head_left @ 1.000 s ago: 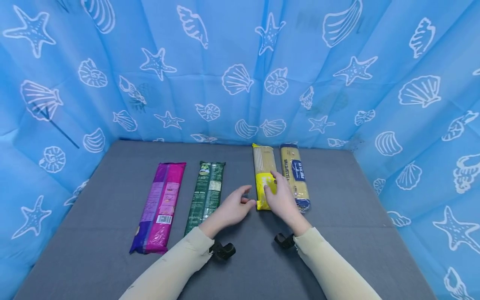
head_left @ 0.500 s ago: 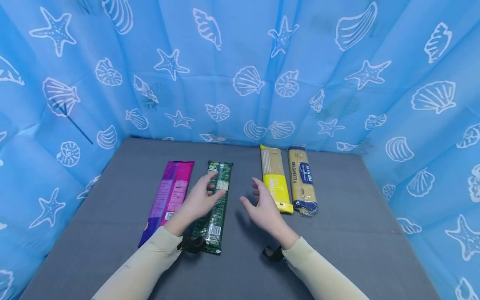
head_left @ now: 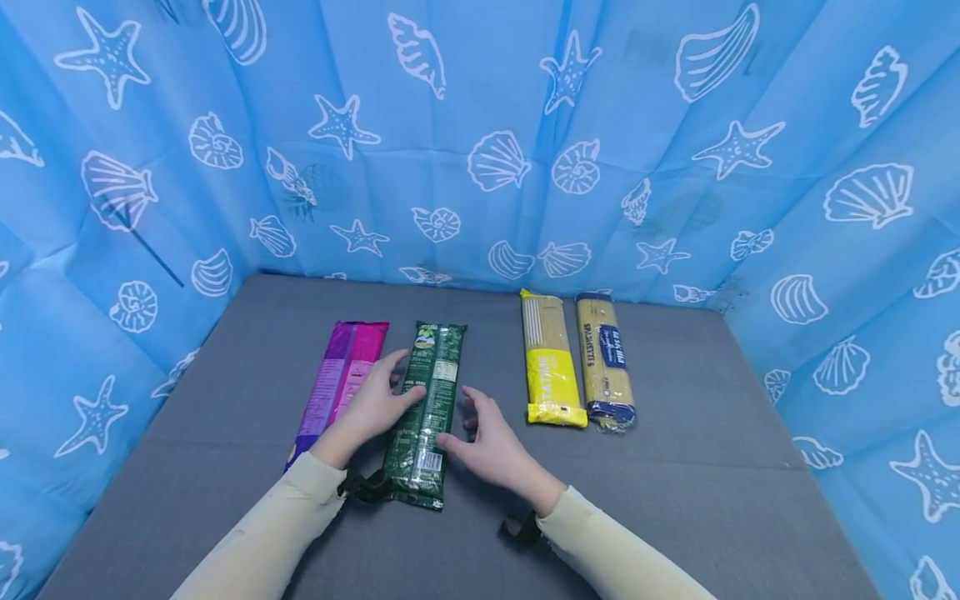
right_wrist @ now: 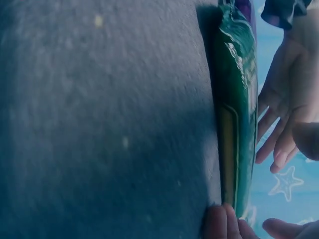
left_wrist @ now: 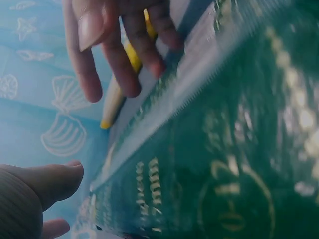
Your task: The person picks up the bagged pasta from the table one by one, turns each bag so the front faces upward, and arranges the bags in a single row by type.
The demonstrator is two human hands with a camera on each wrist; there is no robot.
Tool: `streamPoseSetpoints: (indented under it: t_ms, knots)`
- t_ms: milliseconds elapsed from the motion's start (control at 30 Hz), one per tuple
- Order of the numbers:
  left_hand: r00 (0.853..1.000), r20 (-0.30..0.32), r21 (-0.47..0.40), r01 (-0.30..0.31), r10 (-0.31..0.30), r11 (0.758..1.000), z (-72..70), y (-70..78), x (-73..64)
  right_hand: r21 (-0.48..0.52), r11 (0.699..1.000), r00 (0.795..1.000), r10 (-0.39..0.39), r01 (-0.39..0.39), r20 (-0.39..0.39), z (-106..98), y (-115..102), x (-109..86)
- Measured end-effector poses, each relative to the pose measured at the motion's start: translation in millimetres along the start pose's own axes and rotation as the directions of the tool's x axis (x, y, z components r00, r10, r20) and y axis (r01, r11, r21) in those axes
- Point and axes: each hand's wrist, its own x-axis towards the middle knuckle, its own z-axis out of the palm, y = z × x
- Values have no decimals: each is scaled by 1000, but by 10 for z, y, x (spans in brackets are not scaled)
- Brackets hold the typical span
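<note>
Long, shiny dark-green plastic packet [head_left: 422, 421] lies flat on the grey cloth-topped table [head_left: 660, 500], between the left hand [head_left: 372, 406] and the right hand [head_left: 495, 446], maybe so both its sides are easy to reach. Both have loosely bent, spread fingers gripping nothing; I can't tell if they touch it. One long pink-and-purple plastic packet [head_left: 327, 387] is partly hidden.

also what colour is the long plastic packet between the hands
That packet is dark green, clearest in the head view.

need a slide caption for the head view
Left hand and right hand flank a green packet; purple-pink packet at left, yellow packet and blue-ended packet at right.
</note>
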Motion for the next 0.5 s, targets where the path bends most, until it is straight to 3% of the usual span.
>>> streamPoseSetpoints:
  t_ms: [200, 500]
  knots:
    - [999, 15, -7, 30, -29, 1000, 40, -84, 43, -63, 998, 997, 32, -28, 68, 93, 6, 25]
    - [997, 45, 33, 65, -67, 997, 75, -76, 128, -113, 990, 991, 100, -90, 84, 128, -4, 117]
